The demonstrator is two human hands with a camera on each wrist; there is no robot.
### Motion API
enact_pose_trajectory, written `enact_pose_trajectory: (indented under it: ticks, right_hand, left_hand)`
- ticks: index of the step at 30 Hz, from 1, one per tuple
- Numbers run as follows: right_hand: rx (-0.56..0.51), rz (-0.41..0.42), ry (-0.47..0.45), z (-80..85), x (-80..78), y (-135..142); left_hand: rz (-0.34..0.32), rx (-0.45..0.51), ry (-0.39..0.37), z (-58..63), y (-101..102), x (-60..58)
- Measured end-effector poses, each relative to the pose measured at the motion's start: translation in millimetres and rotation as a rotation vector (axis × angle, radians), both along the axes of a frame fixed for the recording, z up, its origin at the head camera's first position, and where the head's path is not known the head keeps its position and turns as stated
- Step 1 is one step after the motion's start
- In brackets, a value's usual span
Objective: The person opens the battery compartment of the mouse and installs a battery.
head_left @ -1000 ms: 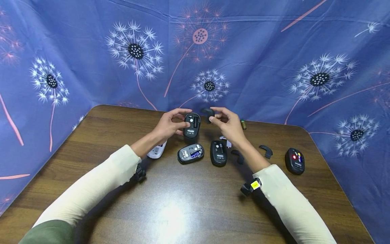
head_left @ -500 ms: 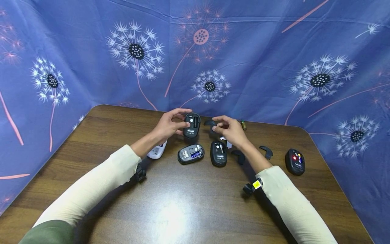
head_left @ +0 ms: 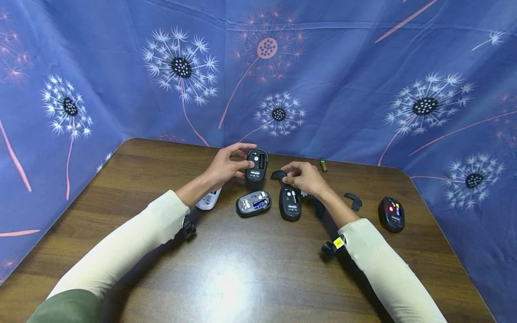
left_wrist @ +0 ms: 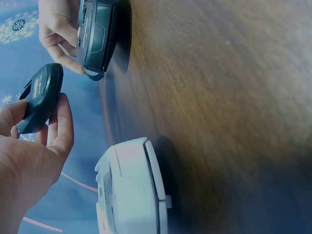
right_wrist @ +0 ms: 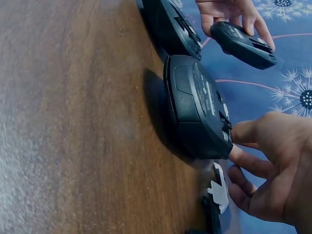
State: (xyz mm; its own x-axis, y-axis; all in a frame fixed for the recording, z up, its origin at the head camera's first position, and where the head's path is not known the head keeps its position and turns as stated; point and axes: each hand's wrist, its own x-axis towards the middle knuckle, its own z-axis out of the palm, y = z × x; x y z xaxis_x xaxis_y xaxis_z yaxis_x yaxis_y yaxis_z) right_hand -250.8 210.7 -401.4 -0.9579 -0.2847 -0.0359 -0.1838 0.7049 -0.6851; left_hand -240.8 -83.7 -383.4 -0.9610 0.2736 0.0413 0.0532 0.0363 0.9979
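My left hand (head_left: 227, 165) holds a black computer mouse (head_left: 258, 172) up over the far part of the table, underside facing me and its battery slot bare. Thumb and fingers grip its side, as the left wrist view also shows. My right hand (head_left: 308, 178) pinches a curved black battery cover (head_left: 278, 175), low by the far end of a second black mouse (head_left: 290, 207). That mouse lies upside down, a battery visible in its slot. In the right wrist view the fingertips are right at this mouse's (right_wrist: 187, 109) end and the cover is mostly hidden.
A grey-bottomed mouse (head_left: 252, 204) with blue batteries and a white mouse (head_left: 208, 202) lie to the left. Rightward are a white cover (head_left: 304, 193), two black covers (head_left: 319, 209), a battery (head_left: 323, 166) and a black mouse (head_left: 392, 216) with a red light. Blue curtain behind.
My right hand has lowered the battery cover towards me, from beside the held mouse down to the far end of the black mouse on the table. My left hand has barely moved.
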Motion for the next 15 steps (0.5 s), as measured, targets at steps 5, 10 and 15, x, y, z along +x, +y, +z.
enact_pose_trajectory:
  ticks: [5,10,15]
  right_hand:
    - [0.026,0.001,0.013,-3.1,-1.3,-0.7]
    - [0.041,-0.019,0.005,-3.8,0.1,-0.6]
    - [0.036,-0.046,-0.019,-3.1,1.3,2.0]
  left_hand:
    - [0.003,-0.007,-0.004,-0.6,2.8,-1.1]
    - [0.007,-0.015,-0.012,-2.8,5.1,-2.6]
    - [0.01,-0.029,-0.027,-4.2,6.4,-3.0]
